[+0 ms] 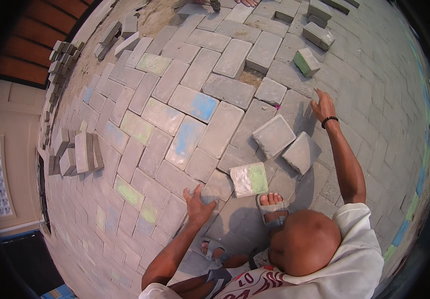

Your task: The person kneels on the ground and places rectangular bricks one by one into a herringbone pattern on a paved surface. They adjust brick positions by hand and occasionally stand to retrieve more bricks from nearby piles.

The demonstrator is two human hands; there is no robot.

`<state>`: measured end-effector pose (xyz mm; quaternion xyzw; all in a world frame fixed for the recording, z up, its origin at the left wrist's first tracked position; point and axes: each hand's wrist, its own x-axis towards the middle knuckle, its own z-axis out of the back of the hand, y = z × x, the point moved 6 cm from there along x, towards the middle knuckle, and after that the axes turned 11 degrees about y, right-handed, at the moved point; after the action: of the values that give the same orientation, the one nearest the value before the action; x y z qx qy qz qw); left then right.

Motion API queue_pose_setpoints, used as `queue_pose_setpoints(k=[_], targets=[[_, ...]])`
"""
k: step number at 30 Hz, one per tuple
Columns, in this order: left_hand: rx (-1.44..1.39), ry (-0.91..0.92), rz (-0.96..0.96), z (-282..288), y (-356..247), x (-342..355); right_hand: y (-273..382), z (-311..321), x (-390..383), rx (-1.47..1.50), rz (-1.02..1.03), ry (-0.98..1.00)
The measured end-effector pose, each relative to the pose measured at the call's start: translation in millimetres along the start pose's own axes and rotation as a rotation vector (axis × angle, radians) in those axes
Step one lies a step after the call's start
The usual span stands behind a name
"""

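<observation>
Head view: paving mostly laid; sandy gap (251,77) and three loose pavers (273,135) remain. Left hand (198,205), grip spread, presses a grey paver (206,195); right hand (323,104) rests open on the pavement (374,124).

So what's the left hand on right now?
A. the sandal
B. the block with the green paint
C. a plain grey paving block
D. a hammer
C: the left hand lies with fingers spread on a plain grey paving block, beside the green-painted block and not on it.
</observation>
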<state>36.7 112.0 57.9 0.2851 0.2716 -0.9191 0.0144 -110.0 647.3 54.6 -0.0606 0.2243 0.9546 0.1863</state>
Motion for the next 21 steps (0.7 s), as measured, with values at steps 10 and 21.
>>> queue_pose_setpoints(k=[10,21], targets=[[0.2,-0.003,-0.387,74,-197,182,-82,-54,-5,-0.248,0.063,-0.098],[0.95,0.207,-0.942,28,-360,346,-81,-45,-5,-0.172,0.064,-0.108]])
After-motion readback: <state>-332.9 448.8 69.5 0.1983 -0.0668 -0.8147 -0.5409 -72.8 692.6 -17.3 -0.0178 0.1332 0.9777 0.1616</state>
